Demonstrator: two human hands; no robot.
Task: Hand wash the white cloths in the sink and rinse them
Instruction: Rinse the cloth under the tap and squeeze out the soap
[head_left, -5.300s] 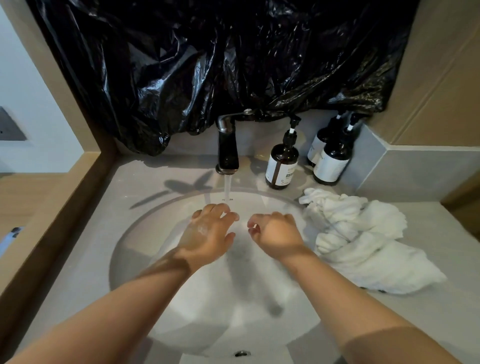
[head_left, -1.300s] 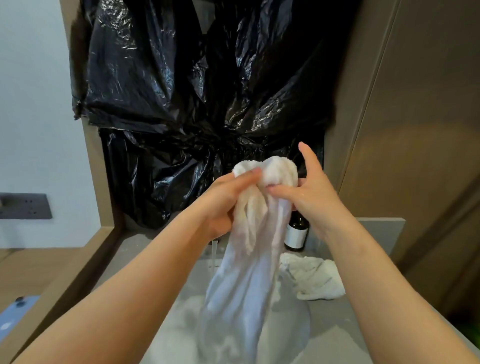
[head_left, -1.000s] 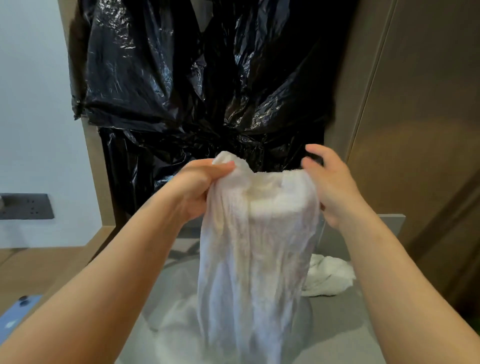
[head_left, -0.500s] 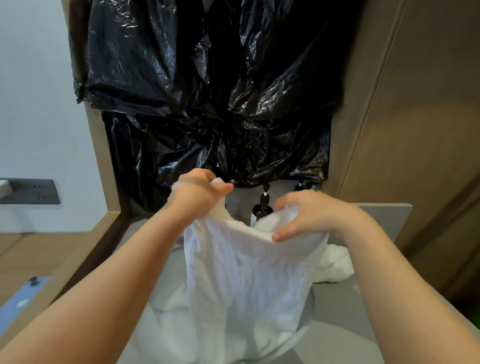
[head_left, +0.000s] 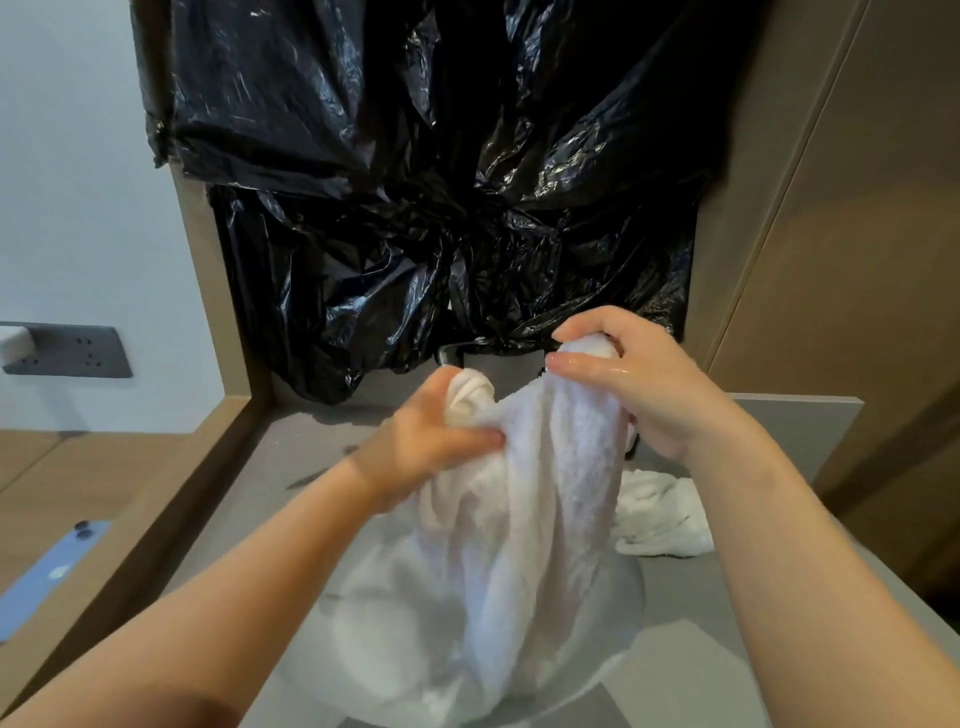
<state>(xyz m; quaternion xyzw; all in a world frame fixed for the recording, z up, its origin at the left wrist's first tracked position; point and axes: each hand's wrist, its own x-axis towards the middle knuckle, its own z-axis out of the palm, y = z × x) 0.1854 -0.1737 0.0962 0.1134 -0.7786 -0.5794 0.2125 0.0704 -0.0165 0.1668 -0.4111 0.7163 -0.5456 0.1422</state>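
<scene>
Head view: bunched, drooping white cloth (head_left: 545, 519)

Two bare hands, a left hand (head_left: 415, 447) and a right hand (head_left: 644, 384), on bare forearms (head_left: 779, 571) uncovered right down to the picture's lower edge. Short, plain nails. Wet gloss across the right hand. Smooth, rounded wrists. Soft shadow darkening the left forearm (head_left: 234, 597) low down.

My left hand (head_left: 421, 447) and right hand (head_left: 639, 384) have bunched the white terry cloth (head_left: 535, 499) I held spread moments ago, lowering it toward the sink.
</scene>
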